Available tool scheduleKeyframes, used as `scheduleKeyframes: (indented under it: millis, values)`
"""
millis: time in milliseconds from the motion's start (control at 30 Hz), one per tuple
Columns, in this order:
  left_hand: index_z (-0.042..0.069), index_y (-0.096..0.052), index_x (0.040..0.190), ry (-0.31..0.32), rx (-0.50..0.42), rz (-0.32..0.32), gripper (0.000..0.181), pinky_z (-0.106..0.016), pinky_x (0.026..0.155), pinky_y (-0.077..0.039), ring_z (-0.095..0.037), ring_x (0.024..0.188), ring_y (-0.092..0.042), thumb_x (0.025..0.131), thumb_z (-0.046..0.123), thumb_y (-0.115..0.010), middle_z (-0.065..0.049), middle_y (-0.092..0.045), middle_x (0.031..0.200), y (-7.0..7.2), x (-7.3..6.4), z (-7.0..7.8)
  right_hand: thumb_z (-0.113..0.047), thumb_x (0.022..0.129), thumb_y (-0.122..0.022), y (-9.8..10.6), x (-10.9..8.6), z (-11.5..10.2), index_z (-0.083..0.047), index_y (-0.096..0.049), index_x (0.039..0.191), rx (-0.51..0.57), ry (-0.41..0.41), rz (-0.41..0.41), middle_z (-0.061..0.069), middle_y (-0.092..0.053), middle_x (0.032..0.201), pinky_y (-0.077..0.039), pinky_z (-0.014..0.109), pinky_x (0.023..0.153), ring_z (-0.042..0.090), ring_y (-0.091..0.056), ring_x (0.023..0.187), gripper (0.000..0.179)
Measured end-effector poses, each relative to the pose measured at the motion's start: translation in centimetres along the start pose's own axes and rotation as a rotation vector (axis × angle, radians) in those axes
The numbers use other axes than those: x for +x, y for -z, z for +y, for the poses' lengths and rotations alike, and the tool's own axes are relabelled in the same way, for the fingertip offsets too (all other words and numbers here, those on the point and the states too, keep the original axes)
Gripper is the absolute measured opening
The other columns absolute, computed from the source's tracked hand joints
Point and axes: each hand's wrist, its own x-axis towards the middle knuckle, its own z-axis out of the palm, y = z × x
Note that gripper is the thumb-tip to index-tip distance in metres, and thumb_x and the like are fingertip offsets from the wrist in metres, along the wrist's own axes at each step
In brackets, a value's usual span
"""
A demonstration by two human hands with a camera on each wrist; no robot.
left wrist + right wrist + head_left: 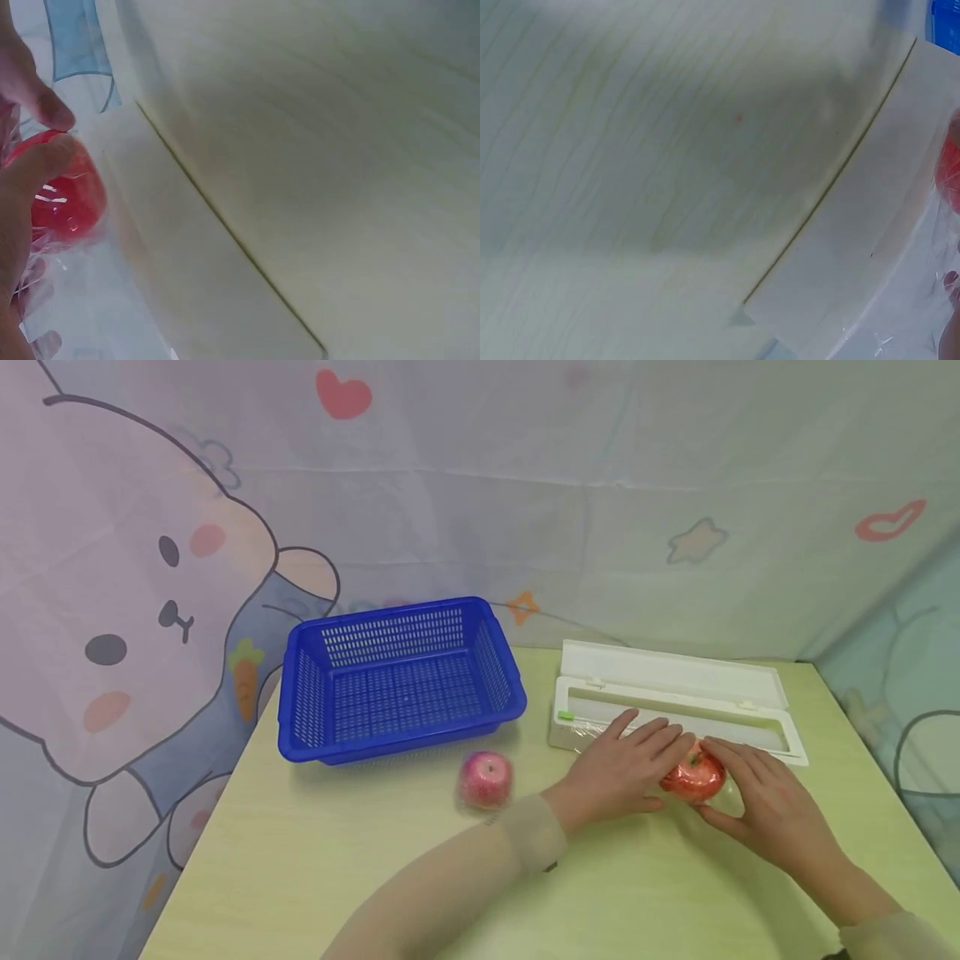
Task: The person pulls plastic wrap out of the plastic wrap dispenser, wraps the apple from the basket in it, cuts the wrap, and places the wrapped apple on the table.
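Note:
A shiny red apple (694,774) with clear cling film around it is between the two hands, just in front of a white cling film dispenser (675,702). The left hand (626,768) holds it from the left, its fingers reaching over the dispenser's front edge. From the right, the right hand (776,802) grips it with curved fingers and thumb. In the left wrist view, thumb tips press on the apple (71,199) and loose film hangs below. Only a sliver of the apple (949,169) shows in the right wrist view, next to stretched film (907,315).
A blue slotted plastic basket (405,693) stands at the back left of the table (315,860). In front of its right corner sits a pink-red apple (487,780) in clear wrap. The dispenser's lid (671,672) is raised toward the printed cloth backdrop (465,527).

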Motion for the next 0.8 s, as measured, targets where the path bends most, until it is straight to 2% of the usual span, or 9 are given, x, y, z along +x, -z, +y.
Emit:
scheduleKeyframes:
  millis: [200, 433, 467, 533, 567, 633, 700, 767, 800]
  values:
    - [0.020, -0.031, 0.168, 0.011, 0.102, 0.070, 0.093, -0.045, 0.129, -0.027, -0.014, 0.155, -0.038, 0.097, 0.071, -0.063, 0.006, -0.042, 0.168, -0.3, 0.0, 0.5, -0.076, 0.102, -0.043, 0.5, 0.3, 0.1, 0.004, -0.059, 0.143, 0.023, -0.018, -0.006, 0.019, -0.068, 0.123, -0.015, 0.009, 0.119, 0.039, -0.062, 0.109, 0.091]
    - [0.018, -0.037, 0.166, 0.000, 0.153, 0.146, 0.089, -0.046, 0.127, -0.030, -0.016, 0.153, -0.043, 0.098, 0.068, -0.064, 0.003, -0.045, 0.166, 0.1, 0.0, 0.3, -0.079, 0.099, -0.046, 0.9, 0.6, 0.5, 0.004, -0.060, 0.140, 0.059, -0.059, -0.035, 0.019, -0.068, 0.124, -0.015, 0.006, 0.116, 0.041, -0.061, 0.110, 0.094]
    - [0.018, -0.038, 0.165, -0.004, 0.160, 0.155, 0.088, -0.046, 0.127, -0.031, -0.016, 0.152, -0.043, 0.098, 0.067, -0.065, 0.002, -0.046, 0.165, 0.2, 0.0, 0.3, -0.080, 0.098, -0.046, 1.1, 0.7, 0.6, 0.003, -0.061, 0.139, 0.062, -0.074, -0.045, 0.019, -0.068, 0.124, -0.017, 0.006, 0.115, 0.041, -0.061, 0.110, 0.094]
    - [0.017, -0.040, 0.164, -0.009, 0.170, 0.175, 0.086, -0.046, 0.127, -0.032, -0.016, 0.151, -0.045, 0.098, 0.066, -0.066, 0.002, -0.048, 0.164, 0.1, 0.1, 0.3, -0.082, 0.095, -0.046, 1.4, 0.7, 0.8, 0.001, -0.061, 0.139, 0.068, -0.107, -0.073, 0.017, -0.068, 0.125, -0.035, 0.015, 0.111, 0.040, -0.062, 0.110, 0.095]
    - [0.017, -0.042, 0.163, -0.008, 0.172, 0.189, 0.085, -0.046, 0.126, -0.033, -0.016, 0.150, -0.046, 0.098, 0.065, -0.066, 0.002, -0.049, 0.163, 0.0, 0.3, 0.2, -0.081, 0.094, -0.054, 1.5, 0.8, 0.9, -0.001, -0.061, 0.140, 0.069, -0.121, -0.088, 0.016, -0.069, 0.126, -0.042, 0.022, 0.106, 0.039, -0.062, 0.111, 0.093]
    - [0.016, -0.045, 0.161, 0.000, 0.170, 0.232, 0.079, -0.046, 0.125, -0.036, -0.016, 0.147, -0.050, 0.099, 0.061, -0.065, 0.001, -0.053, 0.159, -0.3, 0.5, 0.2, -0.070, 0.088, -0.077, 1.8, 0.9, 1.0, -0.003, -0.061, 0.141, 0.068, -0.143, -0.117, 0.014, -0.069, 0.127, -0.051, 0.038, 0.094, 0.037, -0.062, 0.111, 0.087]
    - [0.016, -0.050, 0.157, 0.014, 0.167, 0.296, 0.071, -0.044, 0.122, -0.040, -0.016, 0.142, -0.054, 0.100, 0.058, -0.064, 0.002, -0.058, 0.154, -0.7, 0.9, 0.2, -0.050, 0.077, -0.094, 2.0, 1.0, 1.1, -0.004, -0.061, 0.142, 0.067, -0.154, -0.138, 0.013, -0.069, 0.129, -0.050, 0.051, 0.083, 0.035, -0.062, 0.112, 0.087]
    - [0.017, -0.055, 0.153, 0.026, 0.162, 0.352, 0.068, -0.042, 0.118, -0.044, -0.016, 0.138, -0.059, 0.099, 0.056, -0.065, 0.003, -0.062, 0.149, -1.1, 1.2, 0.1, -0.028, 0.066, -0.101, 2.1, 1.1, 1.2, -0.004, -0.061, 0.143, 0.066, -0.158, -0.148, 0.012, -0.069, 0.129, -0.051, 0.052, 0.083, 0.034, -0.062, 0.113, 0.090]
    - [0.017, -0.056, 0.152, 0.030, 0.165, 0.369, 0.068, -0.042, 0.116, -0.045, -0.016, 0.136, -0.060, 0.098, 0.057, -0.066, 0.003, -0.063, 0.147, -1.3, 1.4, 0.1, -0.024, 0.063, -0.101, 2.1, 1.2, 1.2, -0.004, -0.061, 0.142, 0.064, -0.158, -0.150, 0.012, -0.069, 0.130, -0.050, 0.051, 0.083, 0.034, -0.062, 0.113, 0.091]
